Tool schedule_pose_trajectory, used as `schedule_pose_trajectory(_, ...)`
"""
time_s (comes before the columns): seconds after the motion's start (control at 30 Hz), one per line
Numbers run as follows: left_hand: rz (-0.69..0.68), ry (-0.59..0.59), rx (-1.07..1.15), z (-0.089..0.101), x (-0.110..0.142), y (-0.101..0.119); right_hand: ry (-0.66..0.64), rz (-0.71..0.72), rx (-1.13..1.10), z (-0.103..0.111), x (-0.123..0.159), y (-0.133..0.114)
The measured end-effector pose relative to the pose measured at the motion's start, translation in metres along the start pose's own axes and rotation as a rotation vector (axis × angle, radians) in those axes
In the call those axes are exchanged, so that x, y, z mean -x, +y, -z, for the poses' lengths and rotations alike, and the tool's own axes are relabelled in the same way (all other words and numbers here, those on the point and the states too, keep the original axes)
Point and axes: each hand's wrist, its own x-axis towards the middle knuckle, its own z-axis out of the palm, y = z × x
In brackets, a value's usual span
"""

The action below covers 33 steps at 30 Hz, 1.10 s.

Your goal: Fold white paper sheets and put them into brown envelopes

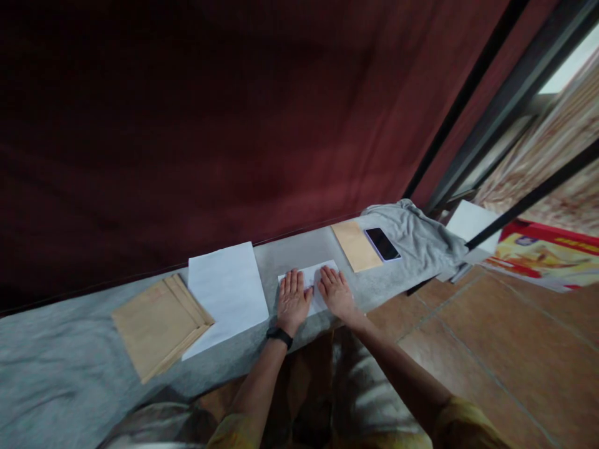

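Note:
A small white sheet of paper, perhaps folded, lies on the grey cloth-covered bench in front of me. My left hand rests flat on its left part, fingers stretched out. On the right part lies my right hand, also flat with its fingers extended. Both palms hide much of the sheet. Left of my hands is a larger stack of white paper, partly covered by a pile of brown envelopes. To the right a single tan envelope lies flat.
A phone with a dark screen sits beside the tan envelope. Bunched grey cloth covers the bench's right end. A dark red curtain hangs behind. Black poles and a red-and-yellow box stand at the right.

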Motion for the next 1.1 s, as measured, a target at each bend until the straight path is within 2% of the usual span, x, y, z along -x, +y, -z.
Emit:
schedule_pose_trajectory(0.17,-0.026,-0.017,-0.034,-0.002,-0.001,-0.003,-0.037,0.276,-0.002,-0.002,-0.018,-0.022)
schedule_pose_trajectory(0.3,-0.019,-0.007,-0.032,-0.004,-0.001,-0.003,-0.019,0.342,0.061,-0.007,-0.023,-0.022)
schedule_pose_trajectory(0.67,-0.018,0.037,-0.039,0.001,-0.001,-0.003,0.108,0.057,0.08,-0.014,-0.02,0.008)
schedule_pose_trajectory(0.9,-0.026,0.032,-0.06,0.003,-0.001,-0.003,0.093,-0.027,0.094,-0.013,-0.008,0.03)
schedule_pose_trajectory(1.1,-0.025,0.018,-0.059,0.006,-0.001,-0.003,0.103,-0.095,0.075,-0.015,0.006,0.039)
